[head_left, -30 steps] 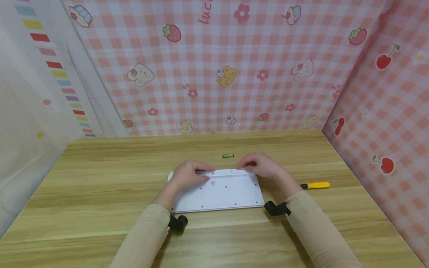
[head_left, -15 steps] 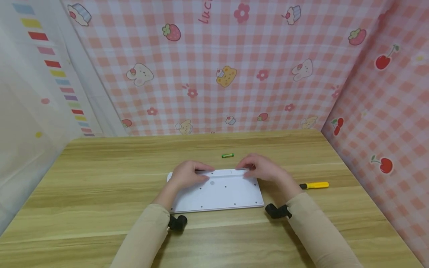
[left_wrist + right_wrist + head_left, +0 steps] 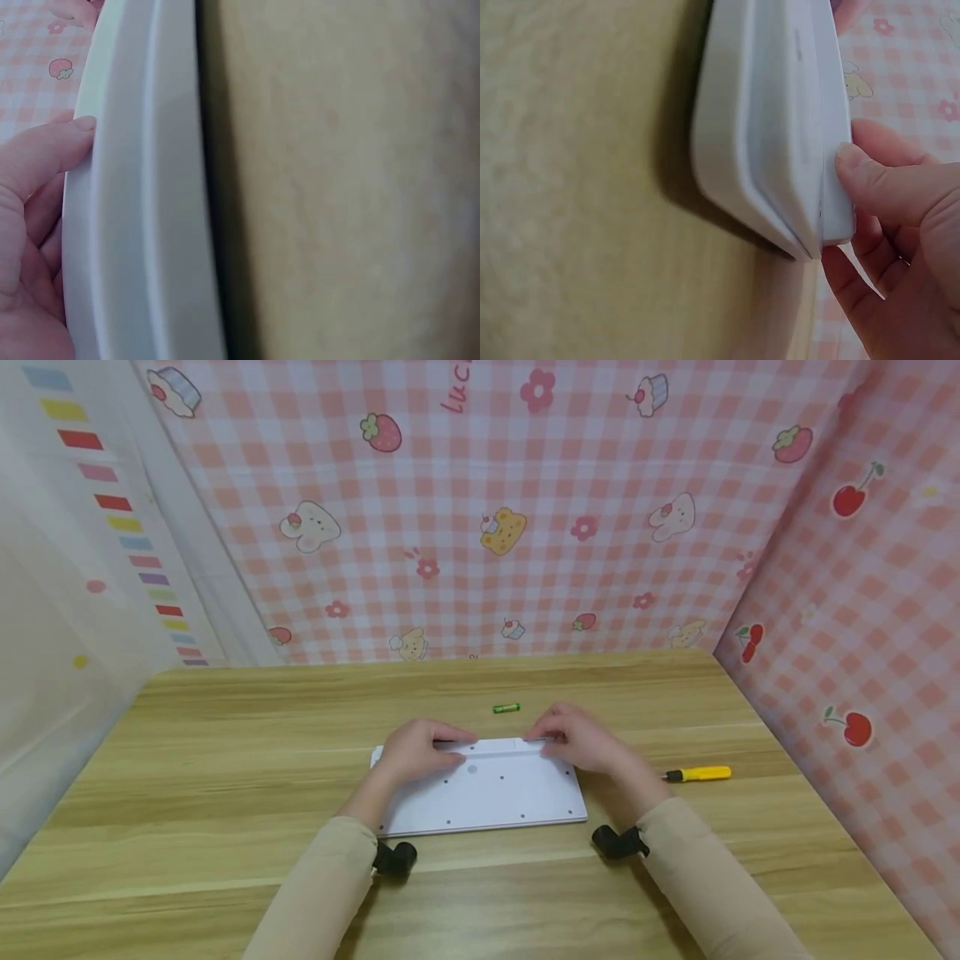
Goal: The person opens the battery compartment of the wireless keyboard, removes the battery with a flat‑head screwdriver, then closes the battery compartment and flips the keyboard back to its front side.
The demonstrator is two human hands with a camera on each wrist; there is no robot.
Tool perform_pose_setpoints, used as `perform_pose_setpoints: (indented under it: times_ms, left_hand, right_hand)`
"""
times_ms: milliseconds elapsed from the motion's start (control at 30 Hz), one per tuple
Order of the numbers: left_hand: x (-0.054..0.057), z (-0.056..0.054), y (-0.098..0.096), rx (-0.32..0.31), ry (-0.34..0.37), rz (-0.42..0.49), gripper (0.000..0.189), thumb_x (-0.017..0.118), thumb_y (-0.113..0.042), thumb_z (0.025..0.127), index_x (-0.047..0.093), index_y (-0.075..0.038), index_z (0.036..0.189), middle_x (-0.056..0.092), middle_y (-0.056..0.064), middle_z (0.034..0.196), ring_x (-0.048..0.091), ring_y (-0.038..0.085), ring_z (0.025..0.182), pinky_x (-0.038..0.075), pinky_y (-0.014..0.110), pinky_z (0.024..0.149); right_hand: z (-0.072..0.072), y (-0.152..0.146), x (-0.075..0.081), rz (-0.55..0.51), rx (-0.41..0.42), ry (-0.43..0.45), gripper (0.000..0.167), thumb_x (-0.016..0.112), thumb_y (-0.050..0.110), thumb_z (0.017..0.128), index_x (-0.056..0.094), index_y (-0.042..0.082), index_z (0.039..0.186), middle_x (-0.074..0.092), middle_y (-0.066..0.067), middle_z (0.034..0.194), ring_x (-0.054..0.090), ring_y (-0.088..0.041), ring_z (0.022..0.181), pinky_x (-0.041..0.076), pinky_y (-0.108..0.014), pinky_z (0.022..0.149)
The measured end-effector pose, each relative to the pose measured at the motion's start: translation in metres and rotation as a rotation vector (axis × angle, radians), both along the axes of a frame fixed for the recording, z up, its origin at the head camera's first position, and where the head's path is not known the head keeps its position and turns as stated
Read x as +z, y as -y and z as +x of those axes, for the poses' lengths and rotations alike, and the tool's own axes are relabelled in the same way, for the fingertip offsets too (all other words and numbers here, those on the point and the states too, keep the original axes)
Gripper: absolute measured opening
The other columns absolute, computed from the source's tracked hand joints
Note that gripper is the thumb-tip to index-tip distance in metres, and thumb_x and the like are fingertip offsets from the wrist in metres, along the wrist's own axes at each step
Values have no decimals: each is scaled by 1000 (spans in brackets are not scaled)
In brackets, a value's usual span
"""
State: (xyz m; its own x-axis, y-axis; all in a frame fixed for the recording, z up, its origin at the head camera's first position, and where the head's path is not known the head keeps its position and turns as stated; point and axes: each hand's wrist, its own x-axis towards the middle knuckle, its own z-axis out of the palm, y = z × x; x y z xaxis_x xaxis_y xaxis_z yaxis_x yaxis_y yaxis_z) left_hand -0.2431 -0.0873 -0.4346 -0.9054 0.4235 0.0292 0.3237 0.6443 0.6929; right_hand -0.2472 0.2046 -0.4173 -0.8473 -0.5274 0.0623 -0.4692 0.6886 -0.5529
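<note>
A flat white keyboard [image 3: 487,795] lies underside up on the table, with small dark screw spots and a raised ridge along its far side. My left hand [image 3: 412,753] grips that ridge left of centre, thumb on the near side and fingers at the far edge. Toward the right end, my right hand [image 3: 583,742] pinches the same ridge; its thumb [image 3: 870,180] presses the white casing in the right wrist view. The left wrist view has the left thumb [image 3: 56,150] against the keyboard's edge. The keyboard's other face is hidden.
A green battery [image 3: 506,707] lies beyond the keyboard's far edge. To the right of the right wrist is a screwdriver with a yellow handle [image 3: 703,773]. Checked pink cloth [image 3: 450,568] hangs behind the wooden table [image 3: 225,735].
The right fingers shift slightly on the ridge, and the thumb now sits against it. The left hand keeps its grip. The whole view drifts a little; keyboard, battery and screwdriver stay in place.
</note>
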Motion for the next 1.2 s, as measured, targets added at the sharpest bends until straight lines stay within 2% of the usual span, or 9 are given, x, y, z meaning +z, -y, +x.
perform_pose_setpoints:
  times_ms: [267,467,567,633,733,867,1000,1200]
  left_hand:
    - [0,0,0,-5,-8,-1,28,77,-20,86,77,-27,114,71,-8,116,61,17,117,45,40,102]
    - [6,4,-5,-20,-10,-11,33,76,-15,86,74,-20,119,69,-1,121,59,22,122,43,41,104]
    - [6,6,-8,-90,-80,-66,49,77,-20,84,66,-10,131,66,5,128,55,27,126,41,43,107]
    - [6,8,-10,-135,-135,-111,66,79,-28,82,57,-6,139,62,9,133,51,30,130,37,44,109]
    - [5,12,-15,-168,-203,-172,90,82,-42,76,44,-3,148,57,11,139,47,33,132,34,48,111]
    - [5,18,-23,-198,-227,-214,112,86,-54,67,34,-5,154,47,14,148,39,34,137,24,53,115]
    - [7,25,-34,-250,-231,-235,122,87,-60,62,29,-7,156,32,19,156,28,34,144,11,61,116]
    - [6,31,-56,-294,-256,-287,128,86,-67,57,27,-11,157,28,18,158,23,36,146,7,70,111]
  right_hand:
    - [6,1,4,46,2,-66,24,73,4,88,77,17,108,62,-1,106,55,-20,98,47,-36,83]
    - [6,-4,-2,45,7,-100,27,72,5,90,76,19,112,63,-2,111,54,-25,105,45,-43,88]
    - [5,-7,-5,34,16,-100,28,72,5,90,74,16,116,65,-4,116,55,-26,107,45,-45,91]
    - [6,-9,-6,18,15,-88,30,73,4,89,73,14,117,65,-6,118,56,-26,106,46,-45,91]
    - [6,-15,-8,-5,-8,-57,30,73,4,89,71,10,118,66,-8,118,58,-23,101,49,-43,88]
    - [6,-24,-9,-19,-53,-10,31,74,6,88,71,7,119,67,-9,116,59,-23,100,49,-44,90]
    - [7,-33,-10,-35,-67,24,34,75,9,88,69,5,121,67,-10,119,59,-28,109,46,-49,98]
    - [9,-44,-9,-53,-64,55,43,79,14,86,67,3,125,66,-12,124,57,-32,117,42,-52,103]
